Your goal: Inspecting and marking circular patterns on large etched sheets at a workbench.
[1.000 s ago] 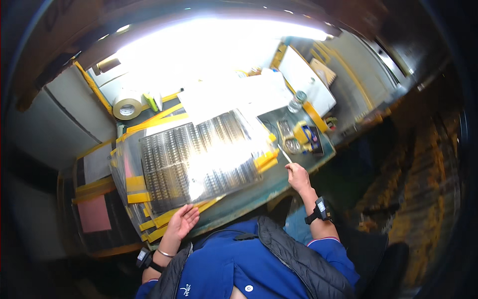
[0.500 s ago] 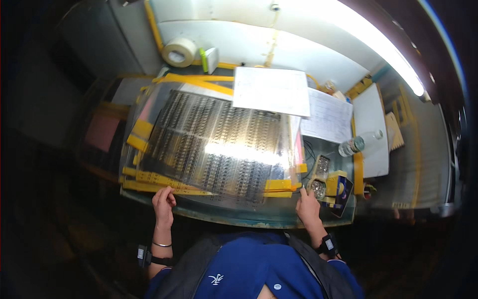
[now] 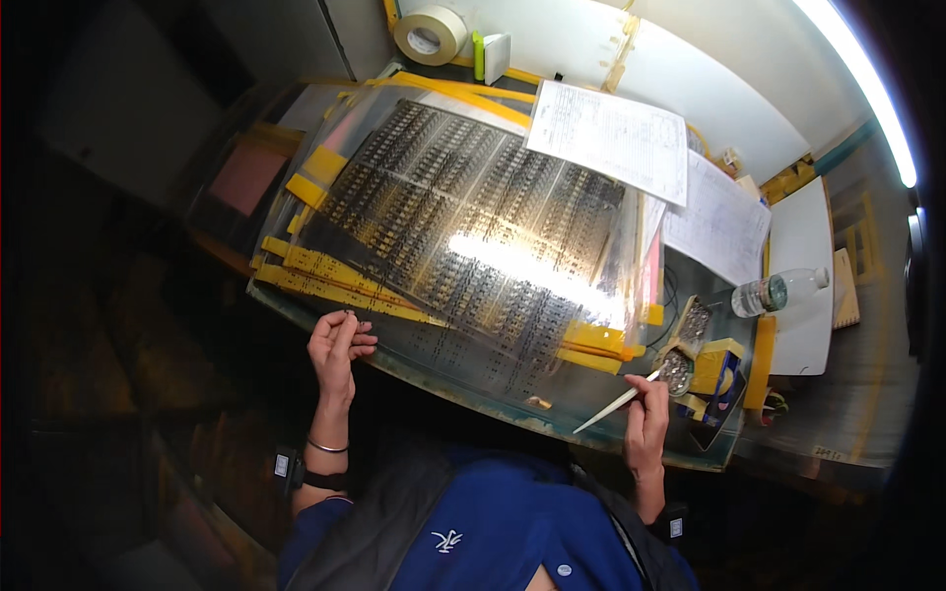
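My right hand (image 3: 647,426) is at the front right of the table, closed round a slim white pointed tool (image 3: 613,409). The tool slants down to the left; its exact kind cannot be made out. Near the front left edge, my left hand (image 3: 335,347) has thumb and forefinger pinched together. Whatever lies between them is too small to name. Between and beyond my hands lies a large clear film sheet (image 3: 473,227) with rows of dark printed patterns, its corners held by yellow tape (image 3: 315,177). A tray of small shiny parts (image 3: 675,369) sits just beyond my right hand.
Printed papers (image 3: 611,138) overlap the sheet's far right corner. A clear bottle (image 3: 778,293) lies on the right, near a white board (image 3: 796,335). Yellow and blue boxes (image 3: 716,366) stand beside the tray. A tape roll (image 3: 431,35) is at the back left.
The view has turned, so the table appears tilted. The white tool now shows in my right hand, pointing left. My left hand stays near the front edge, its fingers pinched.
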The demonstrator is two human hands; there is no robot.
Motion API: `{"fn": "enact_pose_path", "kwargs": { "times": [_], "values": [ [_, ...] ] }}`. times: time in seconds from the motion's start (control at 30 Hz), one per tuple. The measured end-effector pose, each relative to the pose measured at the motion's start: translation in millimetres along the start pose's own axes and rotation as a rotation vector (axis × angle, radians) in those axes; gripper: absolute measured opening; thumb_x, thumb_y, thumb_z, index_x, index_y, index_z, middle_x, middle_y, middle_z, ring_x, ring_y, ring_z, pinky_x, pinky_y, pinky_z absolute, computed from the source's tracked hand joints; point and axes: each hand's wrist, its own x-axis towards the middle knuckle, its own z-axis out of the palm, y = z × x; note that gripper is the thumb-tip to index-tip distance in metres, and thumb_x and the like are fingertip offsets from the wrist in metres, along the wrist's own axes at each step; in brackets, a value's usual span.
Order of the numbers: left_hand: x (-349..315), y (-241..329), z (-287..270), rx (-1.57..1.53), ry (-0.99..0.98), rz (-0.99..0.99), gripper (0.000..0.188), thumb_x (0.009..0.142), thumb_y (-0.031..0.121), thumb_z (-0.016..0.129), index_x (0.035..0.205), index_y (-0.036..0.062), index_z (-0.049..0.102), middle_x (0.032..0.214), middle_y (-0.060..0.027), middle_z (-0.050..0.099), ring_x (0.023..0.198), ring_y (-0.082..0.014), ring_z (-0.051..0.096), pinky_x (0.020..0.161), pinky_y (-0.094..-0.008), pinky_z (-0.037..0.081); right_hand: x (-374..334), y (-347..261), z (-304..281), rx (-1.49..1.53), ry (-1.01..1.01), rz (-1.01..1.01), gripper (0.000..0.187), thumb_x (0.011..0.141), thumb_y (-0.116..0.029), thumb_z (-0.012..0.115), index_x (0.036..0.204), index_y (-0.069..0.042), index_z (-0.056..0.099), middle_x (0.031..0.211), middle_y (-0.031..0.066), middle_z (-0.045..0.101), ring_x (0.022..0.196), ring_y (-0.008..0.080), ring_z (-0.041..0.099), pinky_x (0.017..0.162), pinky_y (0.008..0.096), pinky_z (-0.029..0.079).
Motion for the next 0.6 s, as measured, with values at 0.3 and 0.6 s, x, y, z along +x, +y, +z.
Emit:
{"fn": "enact_pose_path", "kwargs": {
  "times": [0.3,0.6],
  "values": [
    [-10,-7,4,0.005,-0.099,0.108,0.027,0.094,0.014,0.053,0.118,0.0016,0.046,0.085,-0.0133,0.065,0.061,-0.0140,0.065,0.052,-0.0200,0.053,-26,34,52,0.464,0.119,0.059,0.017,0.096,-0.015,0.048,0.104,0.001,0.050,0.087,0.0071,0.050,0.078,0.0132,0.053,0.072,0.0269,0.046],
    [-45,-28,-24,-0.014,-0.122,0.212,0.025,0.094,0.013,0.053,0.116,0.0014,0.048,0.085,-0.0140,0.066,0.059,-0.0127,0.063,0.050,-0.0183,0.051,-40,20,85,0.354,0.168,-0.049,0.007,0.087,-0.003,0.064,0.091,0.001,0.059,0.076,0.0066,0.067,0.067,0.0113,0.062,0.064,0.0232,0.050]
  ]
}}
